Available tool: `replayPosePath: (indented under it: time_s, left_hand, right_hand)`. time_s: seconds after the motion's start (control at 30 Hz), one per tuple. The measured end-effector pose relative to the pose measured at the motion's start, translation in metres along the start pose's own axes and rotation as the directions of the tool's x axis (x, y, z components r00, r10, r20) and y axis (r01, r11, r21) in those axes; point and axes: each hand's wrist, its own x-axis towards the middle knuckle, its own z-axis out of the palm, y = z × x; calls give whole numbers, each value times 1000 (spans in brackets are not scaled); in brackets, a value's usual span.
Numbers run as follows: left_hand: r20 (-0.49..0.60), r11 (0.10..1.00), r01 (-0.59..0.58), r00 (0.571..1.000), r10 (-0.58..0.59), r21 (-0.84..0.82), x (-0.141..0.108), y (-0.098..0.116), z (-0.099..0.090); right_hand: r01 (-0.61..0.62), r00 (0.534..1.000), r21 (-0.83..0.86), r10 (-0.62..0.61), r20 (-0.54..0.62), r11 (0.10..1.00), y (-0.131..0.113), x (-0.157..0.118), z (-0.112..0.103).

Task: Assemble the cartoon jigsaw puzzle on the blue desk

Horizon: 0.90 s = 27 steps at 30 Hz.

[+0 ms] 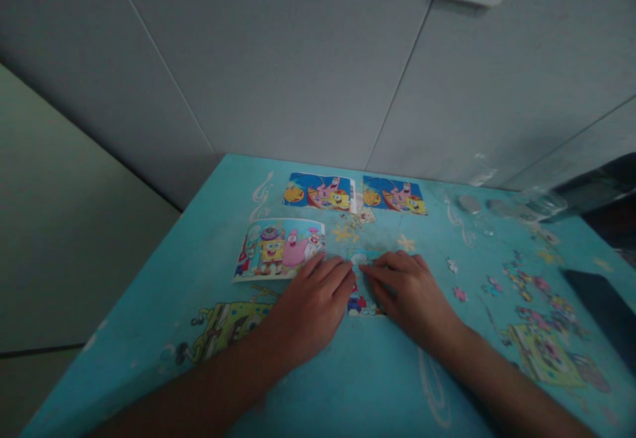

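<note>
Both bare hands are at a small jigsaw puzzle [354, 307] lying flat on the turquoise table [368, 385], roughly mid-table and partly covered by the fingers. Left hand [320, 295] lies palm down at the puzzle's left edge, fingers bent. Right hand [407, 287] comes in from the other side, thumb and forefinger close together over the puzzle; cannot tell whether either hand pinches a piece. The hands are near each other, a narrow gap between. Cartoon picture card [271, 252] beside the left hand, its lower right corner behind the fingers. Farther back, near the wall [298, 80], two blue pictures [320, 193] side by side. Right of the right hand: a pale piece [452, 265], a pink piece [460, 294], then a scattered heap of pieces [541, 284]. Clear containers [541, 206] at the far right; dark flat object [601, 312] at the right edge, blurred.
</note>
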Motion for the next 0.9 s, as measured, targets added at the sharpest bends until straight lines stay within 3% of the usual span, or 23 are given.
replayPosePath:
  time_s: [0.23,0.47,0.63,0.8,0.9]
  left_hand:
    - [9,1000,2,1000,-2,-4,-1,0,-1]
    - [3,1000,-26,1000,26,-9,-2,-2,-3]
    - [-13,999,-14,1000,13,-33,-1,-3,-4]
    - [-24,999,-17,1000,16,-46,0,-4,-4]
    - [-37,999,-37,999,36,-30,-2,-6,-3]
  right_hand:
    - [-4,999,42,2,39,999,0,-1,0]
    - [-13,985,144,38,-169,990,15,-18,-23]
    - [-56,987,153,78,-141,987,24,-74,-34]
    - [-156,979,189,177,-99,970,28,-143,-29]
    - [-179,970,179,204,-129,967,33,-168,-26]
